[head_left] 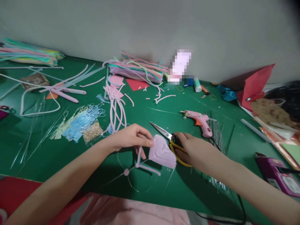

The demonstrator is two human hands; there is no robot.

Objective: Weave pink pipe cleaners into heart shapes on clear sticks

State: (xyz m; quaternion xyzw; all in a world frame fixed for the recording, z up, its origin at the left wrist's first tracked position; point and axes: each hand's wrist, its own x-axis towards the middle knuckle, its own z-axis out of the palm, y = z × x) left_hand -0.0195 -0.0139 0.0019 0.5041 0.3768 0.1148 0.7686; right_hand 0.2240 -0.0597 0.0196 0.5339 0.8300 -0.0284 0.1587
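Note:
My left hand (134, 139) pinches the edge of a lilac, ridged, fan-shaped piece (161, 152), which looks made of pipe cleaners. Just below it are a small lilac stem with two short pipe-cleaner arms (137, 165), a small lilac bead-like knob (126, 172) and a thin, clear looped line. To the right, my right hand (187, 147) has its fingers around the yellow handles of a pair of scissors (164, 130). The blades point up and left, slightly parted. Part of the handles is hidden behind the fingers and the lilac piece.
A pink glue gun (198, 120) lies beyond the scissors, near thin clear sticks. Left are blue tassels (78, 123), a bag of gold beads (92, 132) and loose lilac pipe cleaners (117, 111). Pipe-cleaner bundles (138, 70) line the wall. A purple device (278, 175) sits right.

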